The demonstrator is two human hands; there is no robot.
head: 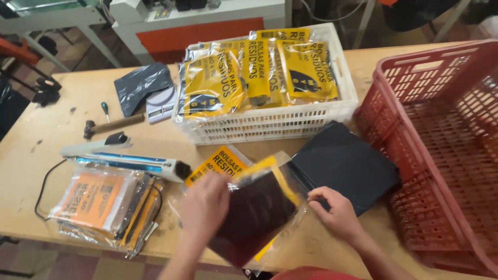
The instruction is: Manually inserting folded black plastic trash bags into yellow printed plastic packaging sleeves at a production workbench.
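Note:
My left hand [203, 207] grips the left side of a clear plastic packet [259, 207] that holds a folded black bag and a yellow printed sheet. My right hand [337, 210] pinches the packet's right edge, beside a stack of folded black bags [345, 163] lying on the wooden table [67, 135]. The packet is tilted, its lower end near the table's front edge. A loose yellow printed sheet [220, 161] lies just behind the packet.
A white crate [270, 124] of yellow packets stands behind. A red crate [441, 150] sits at right. A heat sealer [124, 161], a pile of packets [104, 205], a hammer [111, 126], a screwdriver [105, 110], a small scale [161, 103] and a black bag [140, 85] lie at left.

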